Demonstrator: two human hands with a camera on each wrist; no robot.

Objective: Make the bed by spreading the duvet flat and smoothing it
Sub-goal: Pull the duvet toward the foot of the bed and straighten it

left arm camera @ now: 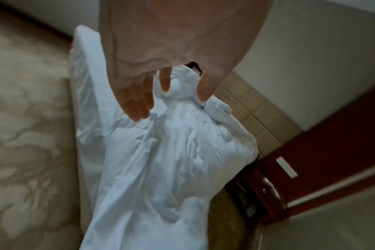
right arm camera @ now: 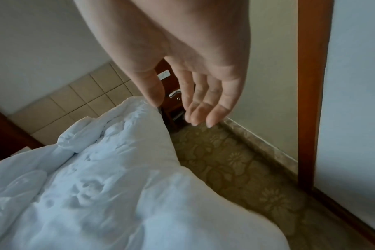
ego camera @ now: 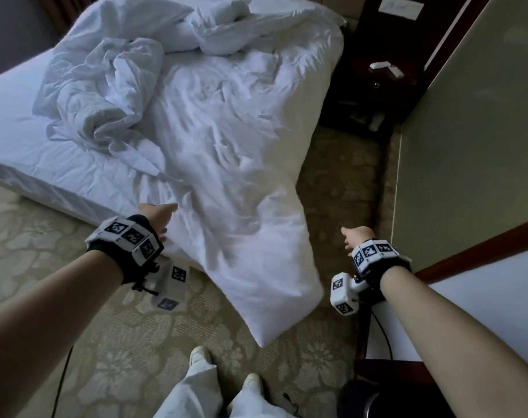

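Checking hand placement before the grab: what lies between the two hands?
In the head view, the duvet's corner hangs off the bed toward the carpet, between the left hand and right hand; neither grips it.

The duvet [ego camera: 226, 140] lies crumpled on the bed [ego camera: 12, 137], one corner hanging onto the carpet [ego camera: 39, 312]. A nightstand [ego camera: 374, 86] stands right of the bed, against the wall [ego camera: 474, 122].

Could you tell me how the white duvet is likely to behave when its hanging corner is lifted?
The duvet is probably floppy: it lies bunched and creased. Its corner droops off the bed to the carpet, so it would likely sag.
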